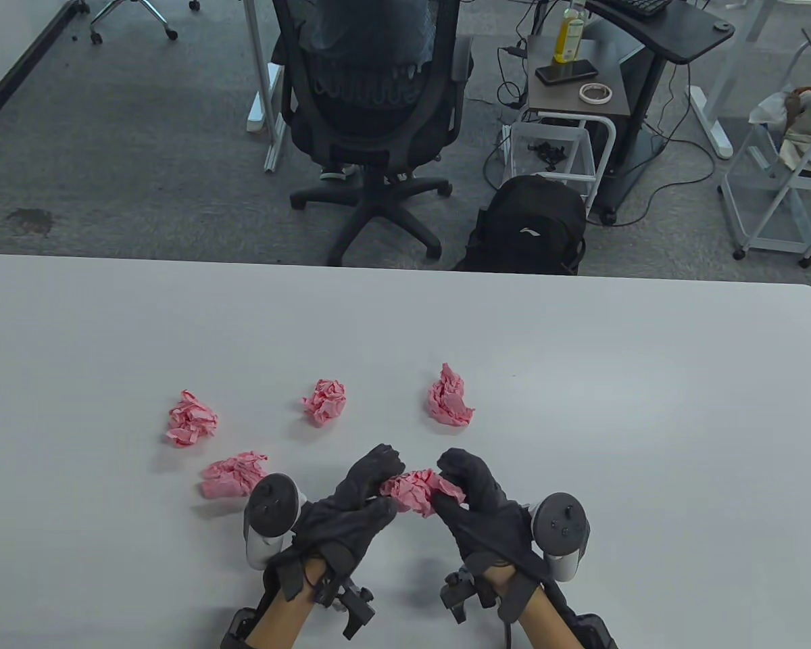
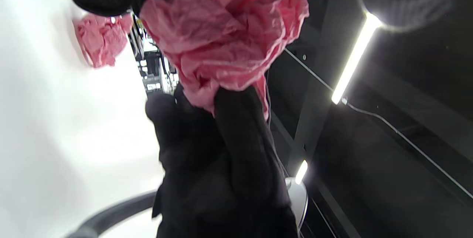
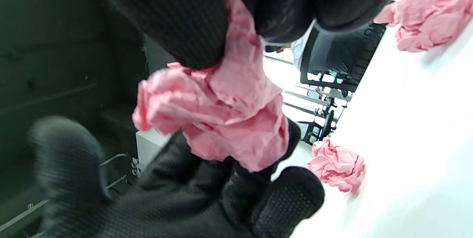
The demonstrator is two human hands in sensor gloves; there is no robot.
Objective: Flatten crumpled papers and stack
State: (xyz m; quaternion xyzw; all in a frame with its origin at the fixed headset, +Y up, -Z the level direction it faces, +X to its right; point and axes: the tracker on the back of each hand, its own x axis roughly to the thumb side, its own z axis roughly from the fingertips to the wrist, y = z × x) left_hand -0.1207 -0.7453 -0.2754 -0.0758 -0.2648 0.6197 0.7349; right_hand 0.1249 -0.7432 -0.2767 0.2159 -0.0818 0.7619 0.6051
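Gripping one crumpled pink paper [image 1: 419, 489] from both sides, near the front edge of the white table [image 1: 581, 378]: left hand [image 1: 361, 497] pinching its left end, fingers curled; right hand [image 1: 476, 503] pinching its right end, fingers curled. Held between the hands, whether lifted off the tabletop or touching it cannot be told. Lying on the table farther back, well apart from one another: four more crumpled pink papers, at far left [image 1: 190, 419], near left [image 1: 233, 473], centre [image 1: 325, 401] and right [image 1: 449, 397].
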